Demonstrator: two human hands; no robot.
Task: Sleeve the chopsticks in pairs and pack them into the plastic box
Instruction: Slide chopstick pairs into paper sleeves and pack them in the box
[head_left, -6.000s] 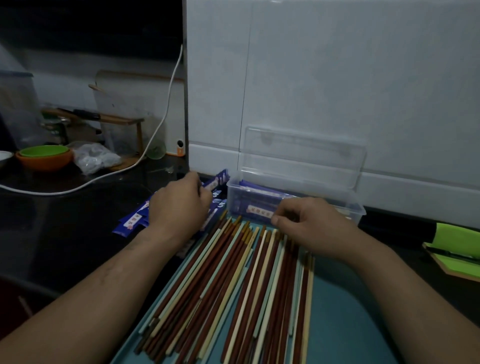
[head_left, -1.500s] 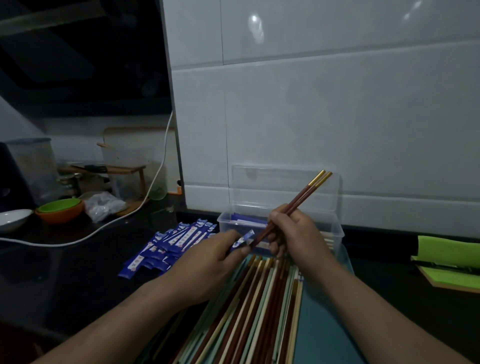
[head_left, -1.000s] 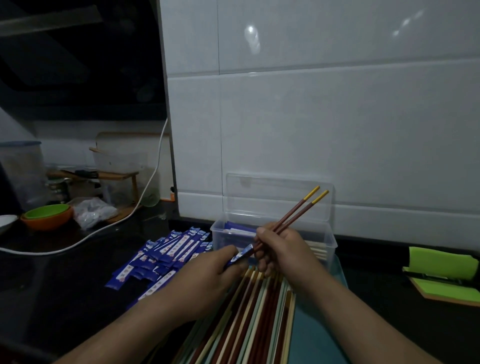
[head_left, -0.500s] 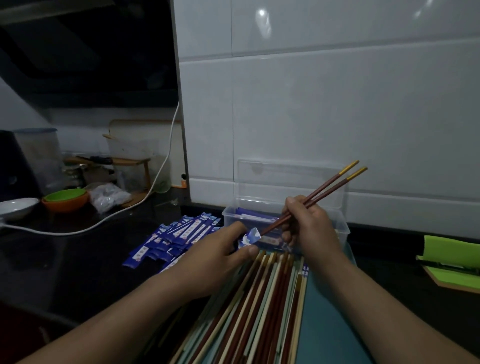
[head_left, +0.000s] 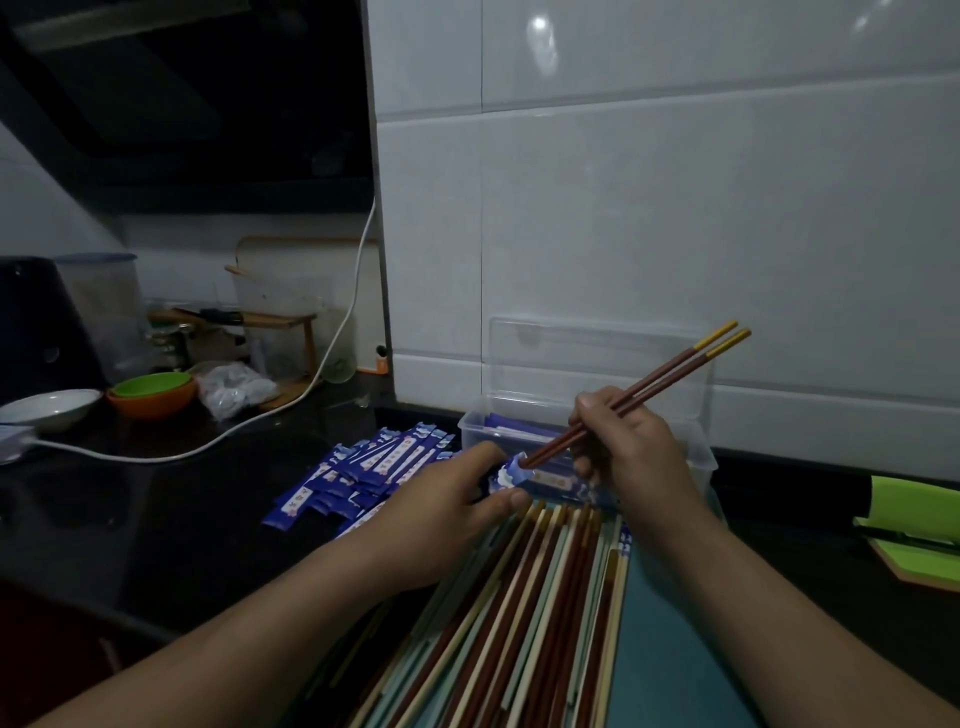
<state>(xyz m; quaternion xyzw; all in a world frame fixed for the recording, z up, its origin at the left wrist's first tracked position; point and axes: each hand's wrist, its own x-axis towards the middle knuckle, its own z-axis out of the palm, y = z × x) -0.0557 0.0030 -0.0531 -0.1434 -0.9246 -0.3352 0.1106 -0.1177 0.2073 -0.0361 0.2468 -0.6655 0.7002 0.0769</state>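
Dim kitchen light falls on a dark countertop (head_left: 156, 519) set against a white tiled wall (head_left: 675, 208). The step in hand looks like the sleeving itself. The left hand (head_left: 441, 514) pinches the mouth of a blue sleeve (head_left: 511, 475) between thumb and forefinger. The right hand (head_left: 628, 447) has its fingers curled round a pair of brown chopsticks (head_left: 670, 371) partway along the shafts. The pair is tilted, yellow ends high toward the wall, narrow tips just inside the sleeve's opening. Both are held just in front of the plastic box (head_left: 698, 452), which stands open with blue sleeved pairs already inside. Beneath the hands lie the loose chopsticks (head_left: 535, 597) on a teal mat (head_left: 665, 649), and a pile of empty sleeves (head_left: 363, 473) is on the counter to the left. The next move probably calls for keeping the two sticks together and pushing them down along the sleeve's line while the left hand keeps the mouth open. Six seconds ago both hands were low over the loose sticks and the pile. Half a second ago the tips were only at the sleeve's mouth, and now they have entered it.
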